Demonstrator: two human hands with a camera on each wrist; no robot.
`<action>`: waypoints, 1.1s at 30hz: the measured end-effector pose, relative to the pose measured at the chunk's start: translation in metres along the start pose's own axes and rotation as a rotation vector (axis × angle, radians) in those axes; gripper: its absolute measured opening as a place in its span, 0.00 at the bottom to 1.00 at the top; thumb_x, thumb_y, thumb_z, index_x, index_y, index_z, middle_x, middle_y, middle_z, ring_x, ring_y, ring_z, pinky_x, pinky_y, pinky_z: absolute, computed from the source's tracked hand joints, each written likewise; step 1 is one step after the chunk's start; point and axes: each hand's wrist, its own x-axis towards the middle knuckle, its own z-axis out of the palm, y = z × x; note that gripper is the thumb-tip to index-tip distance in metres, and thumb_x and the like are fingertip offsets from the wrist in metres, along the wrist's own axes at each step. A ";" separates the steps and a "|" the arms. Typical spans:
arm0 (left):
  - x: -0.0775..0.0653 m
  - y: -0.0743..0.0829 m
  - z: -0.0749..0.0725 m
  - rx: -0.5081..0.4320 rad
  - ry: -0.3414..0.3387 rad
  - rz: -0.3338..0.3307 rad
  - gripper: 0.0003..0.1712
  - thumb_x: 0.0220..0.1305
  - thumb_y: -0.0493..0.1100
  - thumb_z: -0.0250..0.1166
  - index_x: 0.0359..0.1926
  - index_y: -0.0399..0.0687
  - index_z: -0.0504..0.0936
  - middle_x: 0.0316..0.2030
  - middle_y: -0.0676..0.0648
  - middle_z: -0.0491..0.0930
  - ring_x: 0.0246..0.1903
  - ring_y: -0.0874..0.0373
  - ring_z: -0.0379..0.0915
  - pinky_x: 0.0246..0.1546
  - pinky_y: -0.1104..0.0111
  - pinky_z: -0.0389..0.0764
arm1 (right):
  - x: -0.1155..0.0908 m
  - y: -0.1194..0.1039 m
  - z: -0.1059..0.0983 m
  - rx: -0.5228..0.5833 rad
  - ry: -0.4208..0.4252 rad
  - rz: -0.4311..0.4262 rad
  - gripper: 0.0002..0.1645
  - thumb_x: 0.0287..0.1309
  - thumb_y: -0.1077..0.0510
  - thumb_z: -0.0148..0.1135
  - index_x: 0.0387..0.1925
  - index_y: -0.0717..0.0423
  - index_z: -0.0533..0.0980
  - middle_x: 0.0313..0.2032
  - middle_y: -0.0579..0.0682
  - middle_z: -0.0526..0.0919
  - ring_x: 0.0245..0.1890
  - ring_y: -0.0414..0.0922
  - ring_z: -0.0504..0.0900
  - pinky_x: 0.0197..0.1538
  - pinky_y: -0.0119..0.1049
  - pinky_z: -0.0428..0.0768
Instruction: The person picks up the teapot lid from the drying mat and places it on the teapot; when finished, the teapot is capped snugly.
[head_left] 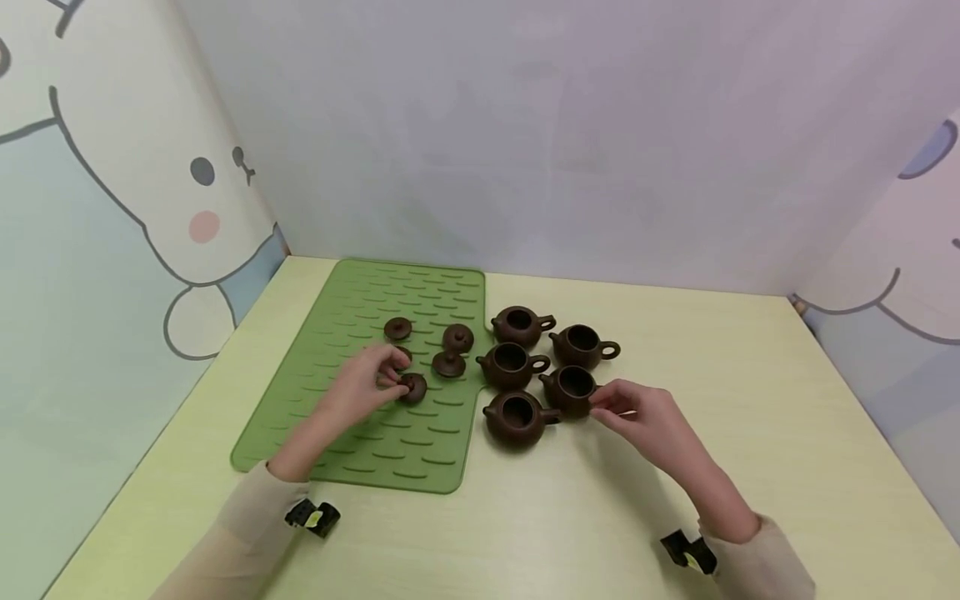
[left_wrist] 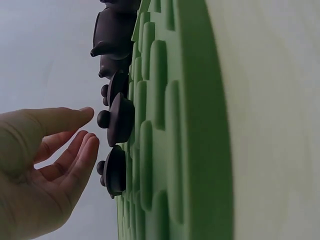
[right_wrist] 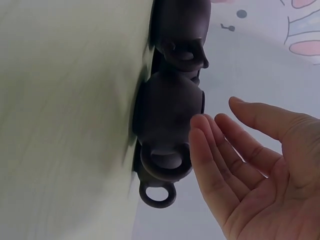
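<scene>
1. The person's left hand [head_left: 365, 383] is partly spread, thumb apart from lightly bent fingers, and grips nothing. It is over a dark-brown teapot lid [head_left: 412, 388]; the left wrist view shows a slight gap between the thumb and the nearest ball-shaped knob [left_wrist: 103, 119].
2. The right hand [head_left: 651, 423] holds nothing either: its fingers are gently bent, its thumb well apart. The fingertips are close to a squat teapot [head_left: 568, 392], beside its ring handle [right_wrist: 166, 162]; whether they touch it, I cannot tell.
3. Five lids are on the left, shallow domed discs with round knobs. Besides the one by the left hand, there is a far-left lid [head_left: 397, 328], a far-right lid [head_left: 458, 338], a middle lid [head_left: 448, 364] just below it, and a partly hidden lid [head_left: 402, 358] behind the fingers.
4. Beneath them is a green, rubbery-looking mat [head_left: 375, 292] with rounded corners and short, curved raised ridges.
5. Five lidless teapots stand close together right of the lids, matt and clay-like, round-bellied, with stubby spouts. A near teapot [head_left: 516, 423] stands at the front.
6. The smooth pale-yellow table [head_left: 720, 375] meets a faintly creased whitish backdrop [head_left: 525, 167]; a side panel [head_left: 97, 233] bears printed cartoon shapes.
7. The sleeve [head_left: 255, 508] is cream-coloured.
</scene>
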 end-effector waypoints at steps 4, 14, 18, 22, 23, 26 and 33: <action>0.000 -0.002 0.002 -0.052 -0.017 -0.040 0.14 0.61 0.33 0.70 0.47 0.39 0.81 0.47 0.38 0.82 0.42 0.49 0.82 0.43 0.60 0.86 | 0.001 0.000 0.004 0.018 -0.018 0.021 0.06 0.61 0.58 0.69 0.40 0.53 0.84 0.37 0.45 0.89 0.37 0.39 0.88 0.40 0.28 0.84; 0.001 -0.007 0.008 -0.063 0.004 -0.087 0.09 0.60 0.31 0.69 0.42 0.41 0.83 0.43 0.40 0.85 0.41 0.48 0.84 0.41 0.60 0.86 | 0.003 -0.003 0.013 0.051 -0.053 0.014 0.09 0.60 0.61 0.68 0.43 0.56 0.85 0.40 0.49 0.90 0.39 0.41 0.89 0.41 0.27 0.85; 0.002 -0.007 0.008 -0.036 0.012 -0.093 0.08 0.60 0.32 0.70 0.41 0.42 0.83 0.41 0.40 0.86 0.39 0.49 0.84 0.41 0.60 0.86 | 0.005 -0.004 0.016 0.050 -0.067 -0.004 0.09 0.60 0.61 0.68 0.42 0.55 0.86 0.41 0.51 0.90 0.39 0.42 0.89 0.41 0.27 0.85; 0.004 -0.006 0.008 -0.026 0.018 -0.095 0.07 0.60 0.33 0.70 0.40 0.42 0.84 0.39 0.41 0.86 0.37 0.51 0.83 0.40 0.60 0.85 | 0.008 -0.004 0.019 0.053 -0.079 -0.002 0.08 0.59 0.61 0.69 0.41 0.54 0.86 0.40 0.50 0.90 0.38 0.41 0.88 0.40 0.27 0.84; 0.004 -0.006 0.008 -0.025 0.019 -0.092 0.07 0.60 0.33 0.70 0.40 0.42 0.84 0.39 0.42 0.86 0.37 0.52 0.83 0.40 0.60 0.85 | 0.009 -0.005 0.021 0.051 -0.080 -0.001 0.07 0.59 0.62 0.69 0.40 0.54 0.86 0.40 0.50 0.90 0.38 0.40 0.88 0.40 0.27 0.84; 0.004 -0.005 0.009 -0.024 0.020 -0.088 0.06 0.60 0.33 0.70 0.39 0.43 0.84 0.38 0.42 0.86 0.36 0.53 0.83 0.39 0.61 0.85 | 0.010 -0.005 0.024 0.043 -0.074 0.001 0.07 0.58 0.62 0.70 0.39 0.53 0.86 0.39 0.49 0.89 0.37 0.39 0.88 0.39 0.27 0.84; 0.004 0.003 0.008 -0.045 0.021 -0.077 0.06 0.61 0.36 0.70 0.39 0.45 0.84 0.38 0.44 0.86 0.37 0.54 0.84 0.39 0.63 0.86 | 0.010 -0.008 0.028 0.025 -0.059 0.033 0.06 0.57 0.63 0.70 0.37 0.52 0.86 0.37 0.47 0.90 0.36 0.40 0.88 0.38 0.27 0.84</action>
